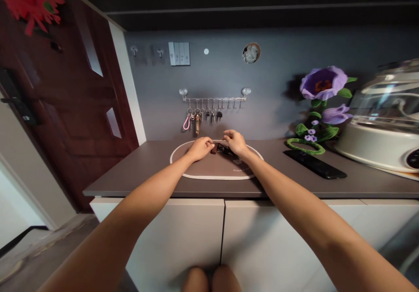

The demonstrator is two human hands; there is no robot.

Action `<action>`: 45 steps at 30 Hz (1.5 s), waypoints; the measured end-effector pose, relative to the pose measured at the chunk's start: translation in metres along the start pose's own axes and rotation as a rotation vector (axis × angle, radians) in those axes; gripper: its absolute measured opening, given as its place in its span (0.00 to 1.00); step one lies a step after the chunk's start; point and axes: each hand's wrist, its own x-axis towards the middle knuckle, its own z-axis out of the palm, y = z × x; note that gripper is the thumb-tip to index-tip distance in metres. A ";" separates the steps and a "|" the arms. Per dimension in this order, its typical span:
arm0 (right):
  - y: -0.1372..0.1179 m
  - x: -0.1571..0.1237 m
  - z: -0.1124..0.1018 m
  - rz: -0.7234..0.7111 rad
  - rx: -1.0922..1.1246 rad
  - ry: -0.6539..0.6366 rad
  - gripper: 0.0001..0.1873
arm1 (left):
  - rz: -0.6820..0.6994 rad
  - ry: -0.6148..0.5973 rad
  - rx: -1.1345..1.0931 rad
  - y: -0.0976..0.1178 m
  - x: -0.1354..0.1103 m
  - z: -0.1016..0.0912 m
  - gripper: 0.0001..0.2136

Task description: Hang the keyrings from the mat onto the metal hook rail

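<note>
An oval brown mat with a pale rim lies on the counter, and both my hands are over it. My left hand rests at the mat's left half, fingers curled together, with the fingertips beside a small dark brown piece. A small bundle of black items lies between my hands; its kind is too small to tell. Bent over the bundle's right side is my right hand, its fingers curled in and its thumb close to them. Whatever either hand pinches is hidden or too small to make out.
Above the mat, a clear hook rail on the wall carries several keys and a pink loop. To the right are a black phone, purple fabric flowers and a white appliance with a clear cover. A dark red door stands left.
</note>
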 end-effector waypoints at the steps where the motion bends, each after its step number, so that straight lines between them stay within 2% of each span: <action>1: 0.001 -0.002 -0.001 -0.021 -0.060 -0.008 0.14 | 0.010 -0.007 0.028 0.000 0.000 0.001 0.09; 5: 0.002 -0.005 -0.005 -0.074 -0.241 -0.066 0.14 | 0.027 -0.025 0.124 -0.003 0.000 0.005 0.13; 11: 0.000 -0.005 -0.008 -0.051 -0.364 -0.125 0.15 | -0.008 -0.100 0.241 -0.001 0.001 0.009 0.22; 20: -0.001 -0.005 -0.006 -0.080 -0.415 -0.134 0.14 | -0.055 -0.142 0.305 -0.005 0.003 0.007 0.12; 23: -0.001 -0.005 -0.007 -0.078 -0.410 -0.137 0.14 | -0.047 -0.114 0.282 -0.006 0.002 0.004 0.11; 28: 0.001 -0.004 -0.007 -0.082 -0.386 -0.106 0.14 | -0.029 0.018 0.214 0.000 0.003 -0.005 0.11; 32: 0.002 -0.003 -0.006 -0.092 -0.365 -0.096 0.14 | -0.097 0.117 0.067 0.006 0.003 -0.011 0.11; 35: 0.001 -0.003 -0.007 -0.096 -0.357 -0.094 0.13 | -0.194 0.159 -0.135 0.007 0.006 -0.012 0.11; 40: -0.001 -0.004 -0.007 -0.097 -0.350 -0.092 0.13 | -0.328 0.137 -0.643 0.007 0.010 -0.010 0.11; 45: 0.000 -0.003 -0.006 -0.114 -0.349 -0.093 0.14 | -0.388 0.143 -0.896 0.009 0.010 -0.016 0.12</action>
